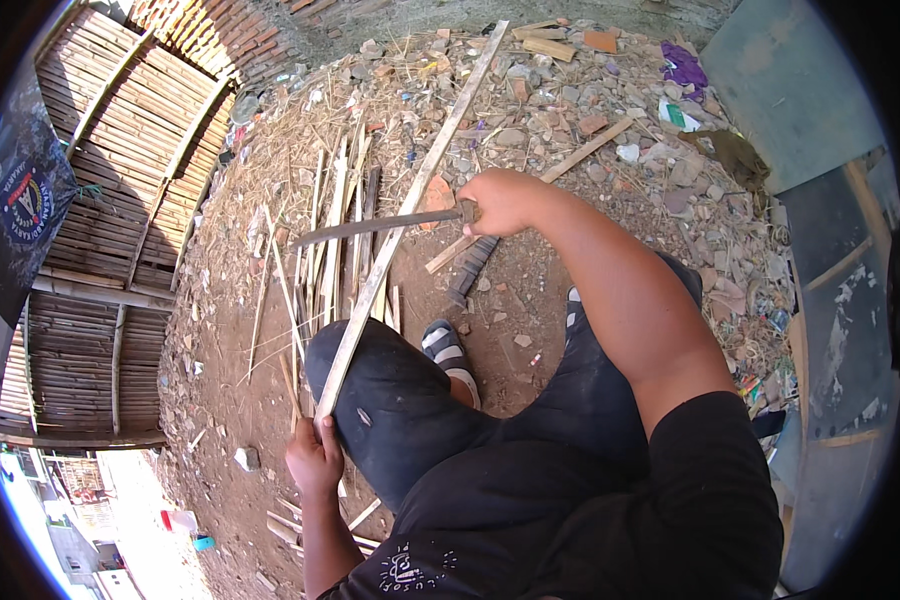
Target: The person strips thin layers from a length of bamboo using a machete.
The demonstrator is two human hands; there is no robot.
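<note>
My left hand is closed around the near end of a long, pale wooden strip. The strip rests against my bent left knee and slants away toward the rubble at the upper middle. In my right hand is the handle of a machete, its dark blade pointing left. The blade crosses over the strip about midway; whether the two touch I cannot tell. Most of the handle is hidden by my fingers. Beneath the blade, several split wooden strips lie on the ground in a loose bundle.
A dark ribbed piece and a wooden batten lie past my sandaled foot. Broken brick, stones and litter cover the ground beyond. A slatted bamboo wall stands left, grey panels right. More strips lie beside my left forearm.
</note>
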